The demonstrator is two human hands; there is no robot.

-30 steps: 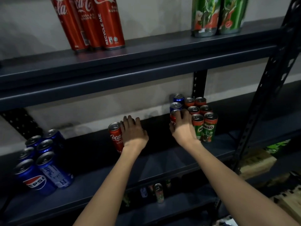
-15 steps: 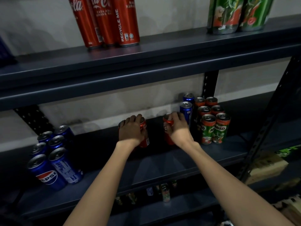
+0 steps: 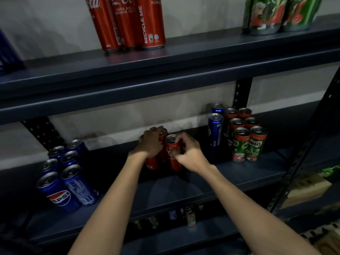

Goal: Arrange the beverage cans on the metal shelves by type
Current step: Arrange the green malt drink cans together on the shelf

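A: Item one, hands?
B: Left hand point(image 3: 151, 143), fingers curled over the top and back of a red Coca-Cola can point(image 3: 153, 162), gripping it; right hand point(image 3: 189, 154), thumb and fingers pinching a second red Coca-Cola can point(image 3: 172, 157) near its rim; the two cans upright, touching side by side, mid-length of the middle shelf point(image 3: 239, 173), toward its rear.

A: Item two, middle shelf, other stock?
B: Left end: Pepsi cans point(image 3: 60, 183), blue, six tops visible, clustered in rows running from the front edge to the back; right of the hands: two further blue cans point(image 3: 215, 129), one behind the other, just beside the Milo cans point(image 3: 248, 142), green and red, six tops visible, packed in pairs toward the rear post.

A: Item three, upper shelf point(image 3: 184, 57)?
B: Three tall red Coca-Cola cans point(image 3: 132, 23) grouped left of centre; two green Milo packs point(image 3: 276, 15) at the right end; a blue object at the far left edge, too cropped to identify.

A: Below?
B: Lower shelf point(image 3: 202, 234), a few small cans, dim; types unclear.
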